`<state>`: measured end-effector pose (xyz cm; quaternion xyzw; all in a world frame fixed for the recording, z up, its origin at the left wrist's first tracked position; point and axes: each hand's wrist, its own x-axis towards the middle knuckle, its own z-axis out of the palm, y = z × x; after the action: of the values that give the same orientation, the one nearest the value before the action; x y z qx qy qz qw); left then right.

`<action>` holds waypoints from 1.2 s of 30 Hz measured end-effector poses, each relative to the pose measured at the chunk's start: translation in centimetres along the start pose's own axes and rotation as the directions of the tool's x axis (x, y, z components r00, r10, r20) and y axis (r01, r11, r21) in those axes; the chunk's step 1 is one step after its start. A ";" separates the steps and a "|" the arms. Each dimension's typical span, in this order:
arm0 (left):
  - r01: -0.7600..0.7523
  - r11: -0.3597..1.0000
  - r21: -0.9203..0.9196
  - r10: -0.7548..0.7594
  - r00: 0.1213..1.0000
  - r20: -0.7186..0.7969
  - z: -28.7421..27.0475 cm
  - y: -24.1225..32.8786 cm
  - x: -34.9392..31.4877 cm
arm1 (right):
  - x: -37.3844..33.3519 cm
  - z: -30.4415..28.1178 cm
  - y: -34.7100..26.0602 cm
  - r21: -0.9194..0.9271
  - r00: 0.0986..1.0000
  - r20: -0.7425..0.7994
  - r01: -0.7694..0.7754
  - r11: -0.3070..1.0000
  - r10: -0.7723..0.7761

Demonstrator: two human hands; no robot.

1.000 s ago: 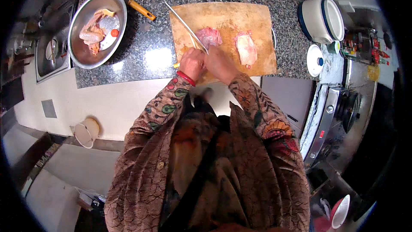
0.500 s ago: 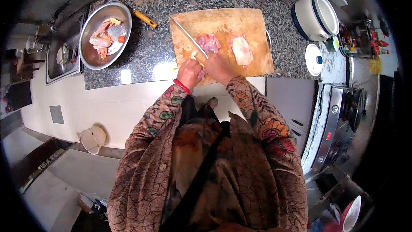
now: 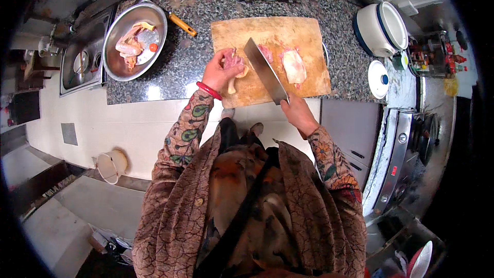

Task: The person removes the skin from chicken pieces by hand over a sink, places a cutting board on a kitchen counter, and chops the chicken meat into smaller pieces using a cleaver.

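A wooden cutting board (image 3: 309, 33) lies at the counter's front edge. My left hand (image 3: 216, 72), red bangle on its wrist, is closed on a piece of raw poultry (image 3: 234, 64) over the board's left side. In my right hand (image 3: 300, 116) is the handle of a cleaver (image 3: 266, 73). Its broad blade slants up and left across the board, apart from the left hand. Behind the blade, a pink chunk of meat (image 3: 266, 53) is partly hidden. A flat piece with pale skin (image 3: 294, 67) rests to the right of the blade.
At left, a steel bowl (image 3: 112, 64) holds raw poultry parts (image 3: 128, 46) and a small red round thing (image 3: 153, 47). Beside it is an orange handle (image 3: 182, 24). A sink (image 3: 67, 77) lies farther left. A white pot (image 3: 373, 33), a lid (image 3: 378, 80) and a stove (image 3: 399, 149) stand right.
My hands have moved apart. The left has lifted a poultry piece up and left; the right has drawn back toward me and right, turning the cleaver so its broad face shows.
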<state>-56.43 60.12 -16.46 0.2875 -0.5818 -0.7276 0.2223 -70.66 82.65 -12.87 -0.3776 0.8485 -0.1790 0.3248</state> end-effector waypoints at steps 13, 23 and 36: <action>-0.761 0.416 0.497 0.134 0.592 0.795 11.5 18.6 -11.3 | -6.6 -1.7 2.9 0.371 0.989 -0.135 -0.011 0.929 0.066; -0.822 0.394 0.412 0.206 0.516 0.832 13.9 23.5 -14.8 | -8.8 -1.3 2.4 0.570 0.953 -0.019 -0.238 0.786 0.303; -0.609 -0.174 0.774 -0.009 0.787 0.617 6.0 4.6 3.6 | -10.3 1.5 4.6 0.560 0.960 -0.125 -0.139 0.816 0.249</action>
<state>-63.15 61.05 -11.60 0.0366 -0.9989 -0.0253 -0.0178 -66.82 93.29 -12.22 -0.1613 0.8234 -0.4149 0.3518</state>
